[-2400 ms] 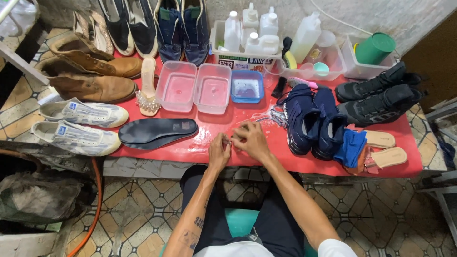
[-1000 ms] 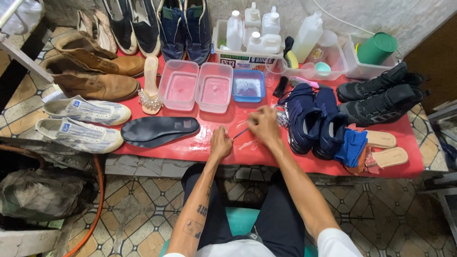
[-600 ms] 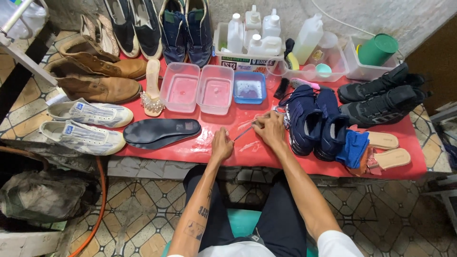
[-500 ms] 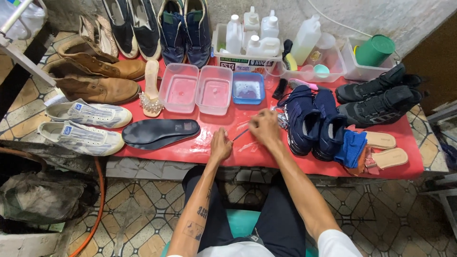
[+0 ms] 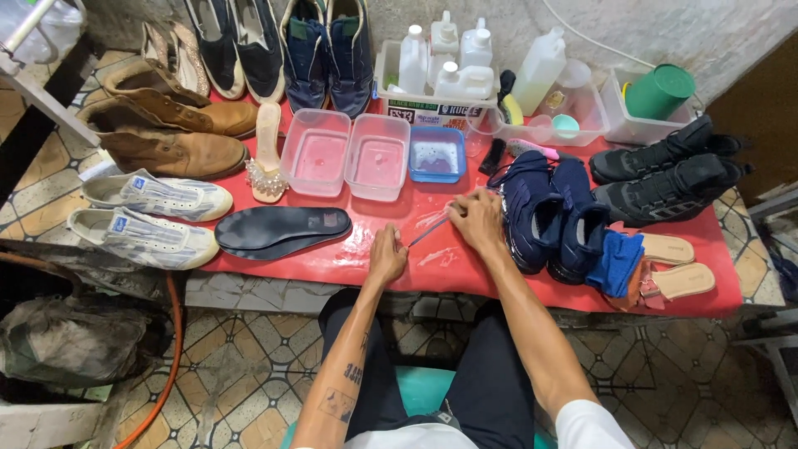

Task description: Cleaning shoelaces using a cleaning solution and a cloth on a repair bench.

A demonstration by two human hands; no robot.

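Near the front edge of the red table (image 5: 499,287), about midway along it, the left hand (image 5: 387,256) rests with fingers pinched shut on one end of a blue shoelace (image 5: 426,232). The lace runs taut, its long axis slanting up and to the right, to the right hand (image 5: 477,221), whose fingers are also closed on it. The wet patch of table around both hands is bare. Just right of the right hand sit the navy sneakers (image 5: 549,212); to the left lie dark insoles (image 5: 281,228). Farther back stand two clear tubs (image 5: 347,154) and a blue tub (image 5: 435,154).
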